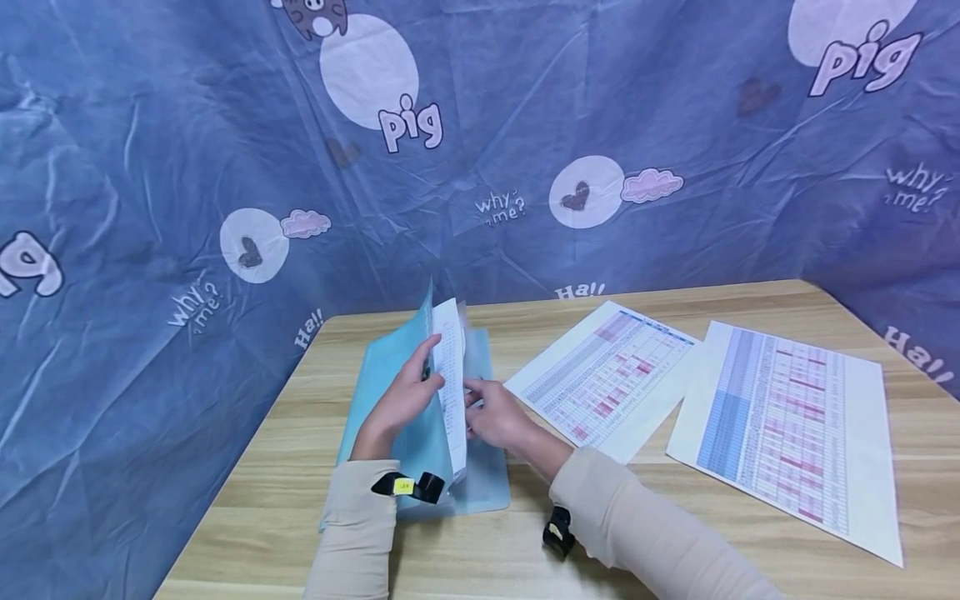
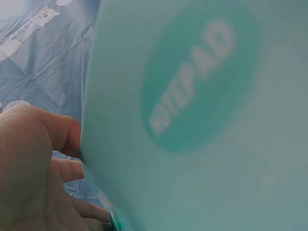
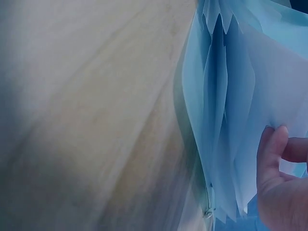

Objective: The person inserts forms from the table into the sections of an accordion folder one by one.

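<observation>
A light-blue expanding file [image 1: 378, 367] stands partly open on the table, pleated pockets [image 3: 216, 96] showing at its side in the right wrist view. My left hand [image 1: 405, 396] holds its front cover [image 2: 216, 178], which bears a green oval with the word NOTEPAD; its fingers [image 2: 67, 139] reach round the cover's edge. Inside, a white printed sheet [image 1: 450, 367] stands upright between the cover and the pockets. From the right, my right hand [image 1: 497, 414] pinches a pale sheet [image 3: 284, 82] in the file between thumb and fingertip.
Two printed sheets with coloured tables lie on the wooden table [image 1: 247, 500] to the right: a nearer-to-centre sheet [image 1: 611, 375] and a far-right sheet [image 1: 795, 425], their edges meeting. A blue patterned cloth [image 1: 480, 142] hangs behind and at the sides.
</observation>
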A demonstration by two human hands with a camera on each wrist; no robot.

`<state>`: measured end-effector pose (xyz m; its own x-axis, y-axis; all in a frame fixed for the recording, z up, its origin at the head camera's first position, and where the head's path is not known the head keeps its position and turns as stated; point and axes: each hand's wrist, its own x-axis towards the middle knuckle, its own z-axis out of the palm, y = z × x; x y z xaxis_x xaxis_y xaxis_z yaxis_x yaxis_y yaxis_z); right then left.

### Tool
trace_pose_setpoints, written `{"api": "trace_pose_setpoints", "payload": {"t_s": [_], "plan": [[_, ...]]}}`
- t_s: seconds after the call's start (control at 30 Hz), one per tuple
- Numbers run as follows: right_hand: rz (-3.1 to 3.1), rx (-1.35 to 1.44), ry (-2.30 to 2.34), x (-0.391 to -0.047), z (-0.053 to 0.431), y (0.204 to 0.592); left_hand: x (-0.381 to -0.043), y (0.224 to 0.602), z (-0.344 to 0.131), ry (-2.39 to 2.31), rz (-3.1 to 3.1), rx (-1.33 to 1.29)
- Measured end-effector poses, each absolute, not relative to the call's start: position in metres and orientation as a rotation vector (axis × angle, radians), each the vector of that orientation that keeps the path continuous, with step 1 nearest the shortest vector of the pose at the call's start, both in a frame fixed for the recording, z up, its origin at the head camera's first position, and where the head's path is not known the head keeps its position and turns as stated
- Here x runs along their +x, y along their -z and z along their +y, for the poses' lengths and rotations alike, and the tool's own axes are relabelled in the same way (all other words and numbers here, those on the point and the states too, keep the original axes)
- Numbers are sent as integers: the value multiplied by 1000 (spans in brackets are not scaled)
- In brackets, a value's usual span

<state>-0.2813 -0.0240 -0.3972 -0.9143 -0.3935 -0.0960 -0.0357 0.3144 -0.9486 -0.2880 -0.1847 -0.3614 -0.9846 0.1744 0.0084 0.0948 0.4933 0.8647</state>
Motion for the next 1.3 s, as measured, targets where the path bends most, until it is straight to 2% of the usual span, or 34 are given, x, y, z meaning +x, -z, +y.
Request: {"api": "trace_pose_setpoints", "payload": {"t_s": [0.83,1.3], "plan": [[2363,-456,1475,-286,15,399,-287,360,-185,-1565,2629,239],[2552,-423,1373,-292,79,395,-289,362,-185,-1530,2651,239]]}}
